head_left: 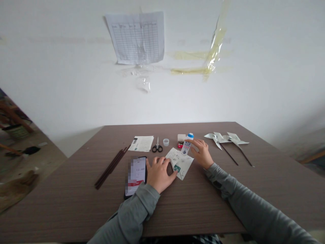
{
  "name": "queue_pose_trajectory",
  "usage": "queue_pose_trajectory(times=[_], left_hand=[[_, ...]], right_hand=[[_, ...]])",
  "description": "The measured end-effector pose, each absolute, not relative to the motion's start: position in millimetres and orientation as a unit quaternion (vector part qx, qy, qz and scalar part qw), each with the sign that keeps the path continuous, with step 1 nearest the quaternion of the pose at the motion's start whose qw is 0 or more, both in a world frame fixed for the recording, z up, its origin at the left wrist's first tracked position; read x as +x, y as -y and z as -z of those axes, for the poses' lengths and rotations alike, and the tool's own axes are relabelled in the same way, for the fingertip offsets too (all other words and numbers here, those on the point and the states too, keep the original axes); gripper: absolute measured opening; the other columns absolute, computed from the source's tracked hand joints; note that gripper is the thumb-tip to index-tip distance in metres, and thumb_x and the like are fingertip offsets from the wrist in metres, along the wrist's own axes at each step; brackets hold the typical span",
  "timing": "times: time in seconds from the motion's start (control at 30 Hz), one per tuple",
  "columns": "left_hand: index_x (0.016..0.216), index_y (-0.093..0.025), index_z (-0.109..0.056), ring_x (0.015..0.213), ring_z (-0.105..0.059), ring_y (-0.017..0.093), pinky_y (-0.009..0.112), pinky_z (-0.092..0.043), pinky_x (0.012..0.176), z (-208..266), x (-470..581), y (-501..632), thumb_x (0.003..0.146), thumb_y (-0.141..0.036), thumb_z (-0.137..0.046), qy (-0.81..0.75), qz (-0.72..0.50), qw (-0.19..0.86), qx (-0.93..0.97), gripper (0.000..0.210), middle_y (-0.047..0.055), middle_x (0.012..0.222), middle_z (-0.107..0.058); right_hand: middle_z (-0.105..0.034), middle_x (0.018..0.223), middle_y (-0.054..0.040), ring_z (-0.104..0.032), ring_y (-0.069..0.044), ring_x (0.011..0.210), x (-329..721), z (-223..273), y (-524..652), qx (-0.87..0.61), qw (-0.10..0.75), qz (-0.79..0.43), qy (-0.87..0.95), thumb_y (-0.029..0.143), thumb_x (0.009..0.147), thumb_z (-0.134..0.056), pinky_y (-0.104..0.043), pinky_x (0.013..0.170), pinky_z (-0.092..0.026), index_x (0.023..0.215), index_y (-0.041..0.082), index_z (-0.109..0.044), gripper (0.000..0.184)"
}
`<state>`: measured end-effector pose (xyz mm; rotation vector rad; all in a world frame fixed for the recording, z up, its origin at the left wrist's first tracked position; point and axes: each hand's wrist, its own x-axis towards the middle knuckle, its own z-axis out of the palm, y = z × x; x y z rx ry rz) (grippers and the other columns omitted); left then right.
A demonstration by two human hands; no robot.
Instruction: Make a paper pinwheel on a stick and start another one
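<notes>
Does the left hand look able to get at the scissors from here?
Probably yes: the scissors lie just beyond the left hand, with only tabletop visible between, though it would likely have to leave the folded paper.

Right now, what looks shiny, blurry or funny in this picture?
In the head view, glare shines on the tape; head view, blocky squares cover part of the phone; head view, print on the hanging sheet is too soft to read, but big print on the bottle is clearer; head view, the wall darkens at far right; head view, the brown thing at lower left is blurry.
</notes>
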<state>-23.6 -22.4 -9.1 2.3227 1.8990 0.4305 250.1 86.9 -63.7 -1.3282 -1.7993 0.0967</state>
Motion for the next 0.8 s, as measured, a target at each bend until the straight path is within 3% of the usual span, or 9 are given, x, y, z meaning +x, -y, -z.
queue_pose_trajectory(times=[0.23,0.47,0.63,0.8], left_hand=[[0.149,-0.036,-0.094,0.169,-0.07,0.052,0.086,-0.043,0.153,6.4,-23.2,23.7,0.111,-0.043,-0.091,-0.627,-0.138,0.06,0.764,0.038,0.012,0.168,-0.089],[0.15,-0.033,-0.094,0.17,-0.069,0.052,0.094,-0.038,0.153,1.3,-24.4,25.5,0.113,-0.044,-0.091,-0.627,-0.134,0.073,0.764,0.038,0.013,0.168,-0.089],[0.151,-0.031,-0.093,0.172,-0.069,0.052,0.097,-0.036,0.152,2.2,-25.8,25.1,0.114,-0.041,-0.091,-0.627,-0.138,0.079,0.763,0.038,0.014,0.169,-0.089],[0.146,-0.035,-0.096,0.169,-0.072,0.051,0.094,-0.041,0.152,5.2,-28.4,24.1,0.111,-0.039,-0.096,-0.628,-0.151,0.068,0.76,0.035,0.012,0.167,-0.091]], right_hand=[[-0.096,0.138,-0.0109,-0.075,-0.045,0.149,260.1,59.5,-86.1,-0.526,0.414,0.03,0.742,0.039,0.12,-0.072,-0.068,0.134,-0.052,0.134,0.039,-0.099,0.03],[-0.095,0.124,-0.0119,-0.079,-0.043,0.14,255.9,69.4,-93.2,-0.529,0.446,0.069,0.719,0.038,0.113,-0.079,-0.069,0.136,-0.051,0.107,0.031,-0.083,0.01],[-0.089,0.117,-0.014,-0.079,-0.042,0.122,256.2,74.2,-98.3,-0.549,0.495,0.032,0.673,0.068,0.111,-0.08,-0.075,0.135,-0.054,0.106,0.033,-0.066,0.039],[-0.09,0.124,-0.018,-0.08,-0.045,0.128,256.8,76.2,-99.3,-0.555,0.51,0.015,0.657,0.086,0.11,-0.076,-0.08,0.139,-0.05,0.112,0.031,-0.071,0.055]])
